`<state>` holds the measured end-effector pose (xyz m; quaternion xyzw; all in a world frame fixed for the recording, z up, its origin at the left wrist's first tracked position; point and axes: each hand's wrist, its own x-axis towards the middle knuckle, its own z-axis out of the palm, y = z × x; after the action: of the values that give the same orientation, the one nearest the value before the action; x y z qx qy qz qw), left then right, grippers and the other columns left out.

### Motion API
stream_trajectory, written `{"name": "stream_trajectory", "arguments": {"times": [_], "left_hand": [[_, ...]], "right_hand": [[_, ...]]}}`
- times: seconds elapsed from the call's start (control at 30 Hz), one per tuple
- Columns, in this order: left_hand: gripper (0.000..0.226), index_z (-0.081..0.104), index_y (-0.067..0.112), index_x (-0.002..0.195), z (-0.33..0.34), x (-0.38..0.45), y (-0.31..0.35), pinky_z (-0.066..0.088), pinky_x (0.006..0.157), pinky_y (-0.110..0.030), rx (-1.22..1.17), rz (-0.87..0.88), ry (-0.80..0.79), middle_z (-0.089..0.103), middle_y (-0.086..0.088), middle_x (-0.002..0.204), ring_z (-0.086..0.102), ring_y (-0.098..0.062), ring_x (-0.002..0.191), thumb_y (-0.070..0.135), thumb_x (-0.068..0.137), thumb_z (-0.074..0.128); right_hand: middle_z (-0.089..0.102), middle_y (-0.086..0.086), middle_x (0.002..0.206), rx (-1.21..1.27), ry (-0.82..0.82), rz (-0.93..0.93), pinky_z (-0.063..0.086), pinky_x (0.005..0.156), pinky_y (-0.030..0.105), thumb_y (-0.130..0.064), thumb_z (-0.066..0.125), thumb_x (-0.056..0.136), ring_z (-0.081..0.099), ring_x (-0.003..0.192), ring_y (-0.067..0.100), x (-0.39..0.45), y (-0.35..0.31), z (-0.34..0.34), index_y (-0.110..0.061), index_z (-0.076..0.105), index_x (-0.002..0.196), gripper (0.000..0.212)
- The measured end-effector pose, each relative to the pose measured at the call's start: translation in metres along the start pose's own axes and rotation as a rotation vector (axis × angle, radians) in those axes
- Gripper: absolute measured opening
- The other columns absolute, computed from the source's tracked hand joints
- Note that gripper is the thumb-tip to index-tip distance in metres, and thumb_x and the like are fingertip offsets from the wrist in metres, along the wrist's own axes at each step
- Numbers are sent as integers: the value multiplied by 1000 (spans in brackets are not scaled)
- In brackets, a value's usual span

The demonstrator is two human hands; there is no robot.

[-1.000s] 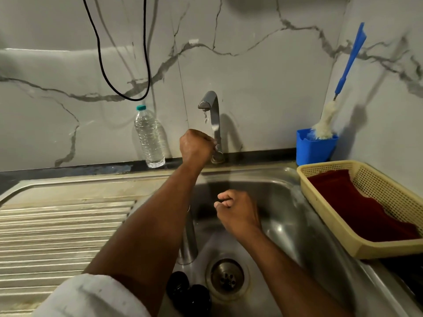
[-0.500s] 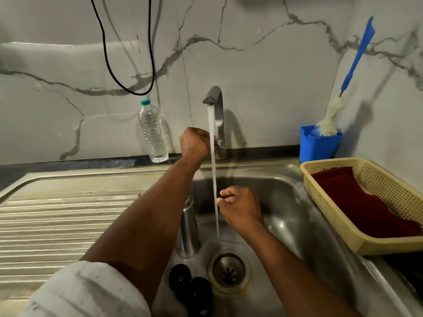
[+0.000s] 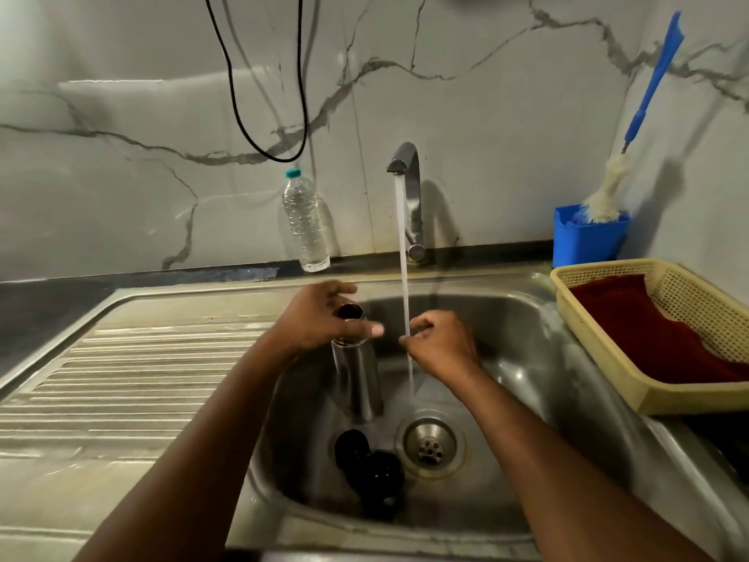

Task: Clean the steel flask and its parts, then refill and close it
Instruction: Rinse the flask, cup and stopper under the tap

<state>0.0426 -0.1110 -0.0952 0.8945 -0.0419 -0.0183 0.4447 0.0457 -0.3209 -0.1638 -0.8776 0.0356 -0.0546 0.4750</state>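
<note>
Upright, steel flask [image 3: 356, 371] in sink [image 3: 527, 358], mouth up.

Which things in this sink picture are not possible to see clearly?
- Head view: inside of the steel flask; its dark mouth reveals nothing.
- Anything the right hand pinches: too small.
- Two black round parts: shape lost in shadow.
- Dark red cloth: cut by the edge.

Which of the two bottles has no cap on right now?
The steel flask standing in the sink, gripped at its open neck by the left hand. The clear plastic bottle by the wall wears its teal cap.
</note>
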Motion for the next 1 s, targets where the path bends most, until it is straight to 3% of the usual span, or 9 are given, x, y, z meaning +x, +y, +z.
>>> {"name": "stream_trajectory", "arguments": {"times": [0.13,0.27,0.37,0.5,0.63,0.73,0.8,0.9,1.0], "left_hand": [[76,69,33,113,17,-1,-22,58,94,-29,151,43,108,74,15,104,68,2,98,41,48,105],[64,72,30,108,20,10,-22,56,85,-23,127,61,150,75,13,98,69,-2,96,28,53,104],[66,75,24,114,21,19,-10,60,90,-33,-5,71,172,78,7,102,74,-11,99,27,54,103],[68,76,16,118,19,39,8,63,84,-38,-345,48,181,80,-3,104,77,-22,98,24,54,100],[24,77,12,91,39,54,29,58,77,-35,-740,-4,196,74,-5,85,70,-23,84,10,72,90],[15,75,12,89,59,68,37,57,83,-39,-892,-42,161,70,-6,77,66,-24,82,11,78,85],[26,75,9,97,65,78,39,59,84,-41,-983,-64,87,72,-8,80,68,-27,84,20,76,85],[20,73,12,95,67,89,43,58,83,-39,-1105,-26,-130,73,-10,90,69,-26,85,26,81,75],[26,68,13,102,68,93,42,56,90,-44,-1135,24,-278,71,-11,99,71,-27,94,23,80,75]], "right_hand": [[74,-6,86,0,-49,36,63,81,39,-34,89,74,72,83,13,-2,0,1,-24,72,105,37],[75,1,109,-34,-118,41,60,90,39,-41,90,72,71,100,18,0,3,1,-22,64,133,70],[64,5,134,3,-226,33,54,97,39,-45,89,73,63,120,22,-1,0,-5,-21,43,154,96],[52,5,148,47,-266,36,56,99,46,-51,92,67,58,127,27,-2,2,-10,-23,32,159,114],[68,-2,117,55,-117,-28,62,62,33,-63,91,58,71,90,18,1,5,-17,-33,52,137,94],[72,-7,110,16,-36,-86,63,73,38,-73,81,53,71,90,14,3,6,-16,-32,58,129,89],[73,-8,106,66,-21,-69,63,76,40,-70,78,52,72,88,13,4,5,-15,-31,61,125,85],[77,0,95,265,-93,-9,64,76,43,-50,86,60,74,82,16,3,2,-16,-23,71,109,58],[77,16,86,523,-259,128,61,80,59,-35,85,59,72,77,30,-2,-2,-23,-14,74,97,45]]}}
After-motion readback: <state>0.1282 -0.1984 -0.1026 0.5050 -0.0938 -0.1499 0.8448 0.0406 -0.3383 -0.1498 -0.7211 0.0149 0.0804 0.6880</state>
